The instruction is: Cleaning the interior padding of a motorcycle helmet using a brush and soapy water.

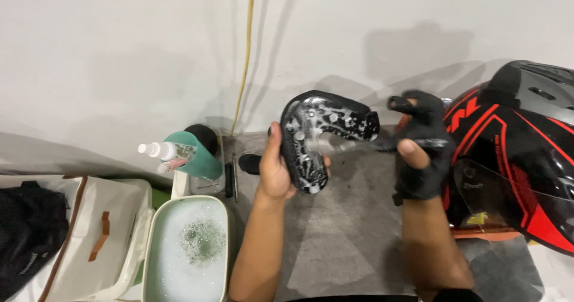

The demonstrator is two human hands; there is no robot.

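My left hand (pixel 274 171) grips a curved black helmet pad (pixel 317 136) speckled with white soap foam, held up over a grey mat (pixel 335 242). My right hand (pixel 421 152) wears a black fingerless glove and holds a small brush (pixel 359 145), blurred, its end touching the pad's inner curve. A black and red motorcycle helmet (pixel 520 152) rests just right of my right hand.
A pale tub of foamy water (pixel 186 248) sits at lower left. A green spray bottle (pixel 188 153) lies behind it. A white fabric box with a brown handle (pixel 89 236) and a black bag (pixel 27 230) are far left. A yellow cord (pixel 244 57) hangs on the wall.
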